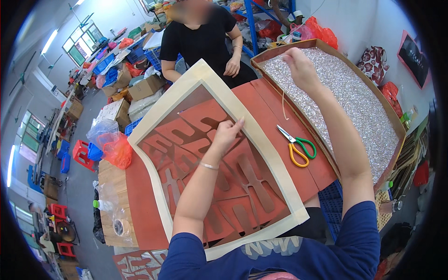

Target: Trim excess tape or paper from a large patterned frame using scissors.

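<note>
A large cream-bordered frame (pixel 274 167) lies tilted across the red-brown work surface, with see-through sheeting and brown cut-out shapes inside it. My left hand (pixel 226 135) is over the sheeting, fingers curled closed and fingertips at the frame's right inner edge; what they pinch, if anything, is hidden. Raised above the left side of a shallow cardboard tray (pixel 322 156), my right hand (pixel 300 70) is closed, its contents not visible. Silvery, glittering material (pixel 350 102) fills the tray. Between frame and tray are scissors (pixel 297 147) with one yellow and one green handle.
A person (pixel 200 42) in black stands across the table. A thin beige strip (pixel 284 106) hangs by the tray's edge. At the left are a red plastic bag (pixel 117 151), a tape roll (pixel 122 227) and a green-capped bottle (pixel 103 205). Cartons and crates crowd the background.
</note>
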Action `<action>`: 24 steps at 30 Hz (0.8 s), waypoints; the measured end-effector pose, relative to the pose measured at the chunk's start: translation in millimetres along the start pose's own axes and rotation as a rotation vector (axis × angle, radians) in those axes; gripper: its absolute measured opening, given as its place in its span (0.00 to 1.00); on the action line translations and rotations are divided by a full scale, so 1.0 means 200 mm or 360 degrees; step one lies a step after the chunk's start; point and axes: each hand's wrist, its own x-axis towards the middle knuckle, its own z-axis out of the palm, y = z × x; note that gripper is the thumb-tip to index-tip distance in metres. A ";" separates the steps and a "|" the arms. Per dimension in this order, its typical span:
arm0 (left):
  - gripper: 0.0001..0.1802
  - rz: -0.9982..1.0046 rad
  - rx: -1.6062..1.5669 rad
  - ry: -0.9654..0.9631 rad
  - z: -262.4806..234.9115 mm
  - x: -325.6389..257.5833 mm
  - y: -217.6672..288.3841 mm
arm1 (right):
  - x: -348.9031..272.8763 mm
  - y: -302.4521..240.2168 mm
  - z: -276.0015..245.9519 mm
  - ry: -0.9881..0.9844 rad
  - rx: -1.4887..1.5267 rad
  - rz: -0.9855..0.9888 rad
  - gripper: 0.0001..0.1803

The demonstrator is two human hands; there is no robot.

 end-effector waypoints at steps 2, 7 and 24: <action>0.25 -0.0364 0.0504 0.0148 -0.03 0.15 -0.08 | -0.09 -0.03 -0.04 0.0122 0.0120 0.0460 0.08; 0.22 -0.0521 0.1288 0.0144 -0.04 0.24 -0.24 | -0.65 -0.16 -0.09 -0.0369 0.0203 0.0818 0.08; 0.18 -0.1080 -0.1523 -0.0296 0.66 -0.98 -0.12 | -1.21 -0.90 -0.27 -0.0429 0.0921 0.0547 0.09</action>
